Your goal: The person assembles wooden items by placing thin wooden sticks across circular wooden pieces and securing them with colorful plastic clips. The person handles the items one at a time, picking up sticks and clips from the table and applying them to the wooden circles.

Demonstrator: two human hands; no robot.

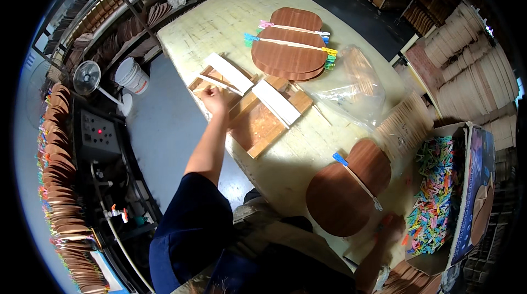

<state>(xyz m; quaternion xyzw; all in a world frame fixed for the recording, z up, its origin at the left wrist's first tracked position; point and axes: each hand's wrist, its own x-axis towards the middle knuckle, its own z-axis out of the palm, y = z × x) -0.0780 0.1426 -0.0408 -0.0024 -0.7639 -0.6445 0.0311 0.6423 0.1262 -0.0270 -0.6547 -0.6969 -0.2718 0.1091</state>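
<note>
My left hand [214, 101] reaches over the left end of a shallow wooden tray [254, 150], fingers curled together in a pinch. What they pinch is too small to name; a thin pale strip [220, 84] lies just beyond them. Wide white boards [276, 103] rest across the tray. Low on the right, my right hand [391, 229] is dim and a little blurred, fingers closed, with a bit of red at the tips. It is between the clothespin box and a brown guitar-shaped wooden plate [337, 198]. Across that plate's waist runs a pale strip, a blue clothespin [340, 158] at its upper end.
Stacked guitar-shaped plates [288, 58] with clipped strips sit farther up the table [219, 25]. A clear plastic bag [351, 88] and a row of thin wooden strips [405, 121] lie right of them. A cardboard box [458, 261] holds many coloured clothespins [436, 201].
</note>
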